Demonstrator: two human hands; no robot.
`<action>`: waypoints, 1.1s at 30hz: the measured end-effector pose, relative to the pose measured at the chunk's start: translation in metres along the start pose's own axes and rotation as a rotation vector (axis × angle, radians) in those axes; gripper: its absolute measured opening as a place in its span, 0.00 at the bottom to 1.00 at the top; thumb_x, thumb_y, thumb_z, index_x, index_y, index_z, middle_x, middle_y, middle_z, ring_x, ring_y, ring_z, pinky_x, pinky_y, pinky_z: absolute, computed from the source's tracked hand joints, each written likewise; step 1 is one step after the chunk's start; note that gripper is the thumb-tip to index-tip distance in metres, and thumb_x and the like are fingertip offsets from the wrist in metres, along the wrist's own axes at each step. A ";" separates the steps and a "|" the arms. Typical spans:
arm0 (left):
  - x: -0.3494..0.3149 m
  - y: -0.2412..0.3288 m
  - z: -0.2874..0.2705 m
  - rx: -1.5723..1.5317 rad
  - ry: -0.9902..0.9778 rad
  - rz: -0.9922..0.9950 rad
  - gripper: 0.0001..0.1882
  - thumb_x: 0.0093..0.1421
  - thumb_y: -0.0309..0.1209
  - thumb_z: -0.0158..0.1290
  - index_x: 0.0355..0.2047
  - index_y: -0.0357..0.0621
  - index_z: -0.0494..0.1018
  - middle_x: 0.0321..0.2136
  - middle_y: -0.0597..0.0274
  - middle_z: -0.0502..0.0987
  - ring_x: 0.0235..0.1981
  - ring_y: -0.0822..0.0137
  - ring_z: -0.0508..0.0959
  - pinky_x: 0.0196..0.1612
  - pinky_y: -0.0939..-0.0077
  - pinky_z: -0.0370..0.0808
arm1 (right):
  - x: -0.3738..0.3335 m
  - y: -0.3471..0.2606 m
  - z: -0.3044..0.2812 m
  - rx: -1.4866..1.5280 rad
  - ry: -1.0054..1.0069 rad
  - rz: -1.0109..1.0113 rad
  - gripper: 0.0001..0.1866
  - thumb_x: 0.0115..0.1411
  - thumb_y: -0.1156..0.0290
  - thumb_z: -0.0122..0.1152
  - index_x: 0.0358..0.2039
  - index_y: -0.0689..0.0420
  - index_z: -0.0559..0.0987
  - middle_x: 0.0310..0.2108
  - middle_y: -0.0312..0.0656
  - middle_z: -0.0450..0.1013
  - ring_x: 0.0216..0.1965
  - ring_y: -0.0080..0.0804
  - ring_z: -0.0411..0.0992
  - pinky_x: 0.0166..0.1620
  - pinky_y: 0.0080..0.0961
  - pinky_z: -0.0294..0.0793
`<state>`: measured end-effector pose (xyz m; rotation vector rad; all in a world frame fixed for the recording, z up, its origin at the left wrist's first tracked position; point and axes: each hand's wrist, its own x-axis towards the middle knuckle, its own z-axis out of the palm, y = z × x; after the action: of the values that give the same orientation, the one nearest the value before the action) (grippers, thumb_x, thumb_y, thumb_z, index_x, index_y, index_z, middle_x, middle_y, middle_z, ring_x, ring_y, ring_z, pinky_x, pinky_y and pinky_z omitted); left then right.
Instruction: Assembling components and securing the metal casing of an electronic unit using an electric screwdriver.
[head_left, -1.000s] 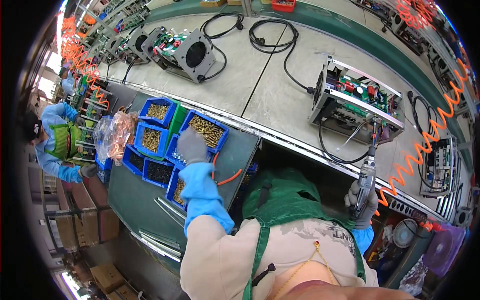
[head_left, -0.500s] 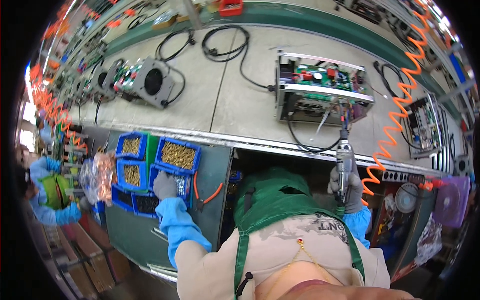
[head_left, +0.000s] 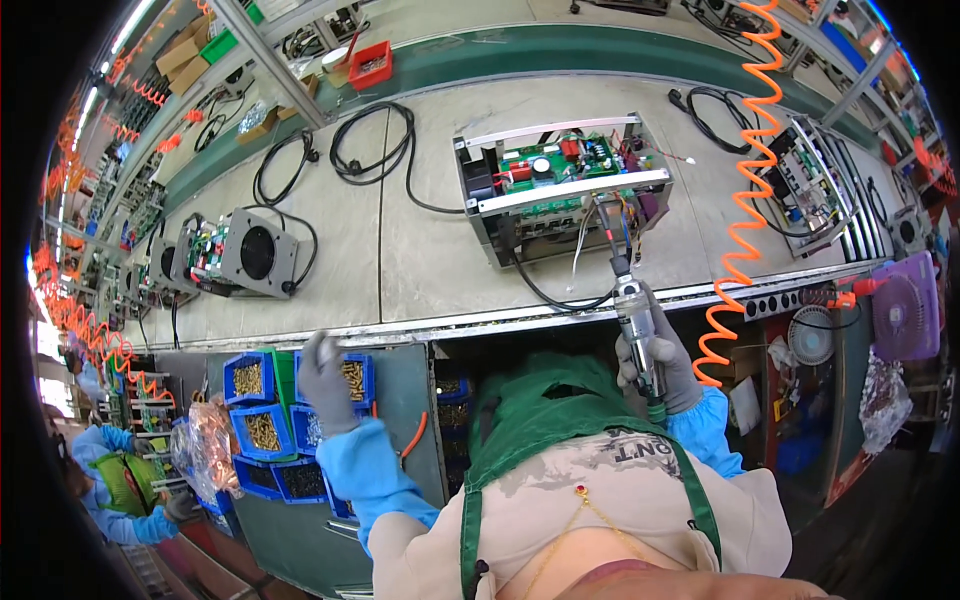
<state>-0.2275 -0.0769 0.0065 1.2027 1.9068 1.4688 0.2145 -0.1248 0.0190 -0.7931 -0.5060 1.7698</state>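
Observation:
My gloved right hand [head_left: 678,375] is wrapped round a silver power screwdriver [head_left: 636,322]. Its bit points up and away from me, at the near side of an open metal chassis [head_left: 575,192] that carries a green circuit board [head_left: 565,165]. My gloved left hand [head_left: 326,375] is raised over the blue parts bins, its fingers drawn together; whatever is between them is too small to make out. Brass-coloured screws fill one bin [head_left: 263,430], while silver screws show partly below my left hand. Red-handled pliers [head_left: 414,436] lie beside the bins, partly hidden by my arm.
An orange coiled hose [head_left: 740,240] hangs at the right. Fan units [head_left: 258,257] stand on the bench at left, with black cables [head_left: 372,150] behind. Another chassis [head_left: 805,190] sits at right. A co-worker [head_left: 125,480] is at far left; a purple fan [head_left: 905,305] stands right.
My left hand has come up out of the silver-screw bin and moved forward. The screwdriver stays in my right hand, tilted a little more to the left. The whole view has shifted.

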 end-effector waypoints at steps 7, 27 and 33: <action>0.029 0.152 0.229 -0.005 -0.652 0.874 0.07 0.55 0.28 0.54 0.34 0.45 0.78 0.31 0.55 0.75 0.37 0.54 0.75 0.40 0.64 0.72 | 0.000 -0.002 0.000 0.000 0.015 0.006 0.55 0.43 0.56 0.68 0.68 0.40 0.45 0.29 0.46 0.70 0.21 0.31 0.73 0.27 0.31 0.80; 0.070 0.183 0.333 0.499 -1.355 0.576 0.12 0.52 0.32 0.58 0.38 0.46 0.80 0.37 0.52 0.76 0.42 0.59 0.74 0.45 0.69 0.70 | -0.001 -0.010 0.002 -0.071 0.034 0.090 0.57 0.42 0.56 0.68 0.68 0.40 0.44 0.29 0.45 0.69 0.21 0.32 0.72 0.26 0.32 0.78; 0.075 0.176 0.324 0.442 -1.381 0.632 0.15 0.52 0.32 0.55 0.40 0.43 0.79 0.37 0.54 0.75 0.42 0.61 0.74 0.45 0.71 0.70 | -0.002 -0.008 0.006 -0.102 0.052 0.066 0.57 0.42 0.55 0.67 0.68 0.41 0.44 0.29 0.45 0.69 0.21 0.31 0.72 0.26 0.32 0.78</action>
<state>0.0481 0.1707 0.0733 2.2746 0.8528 0.0779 0.2162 -0.1237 0.0294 -0.9343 -0.5443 1.7897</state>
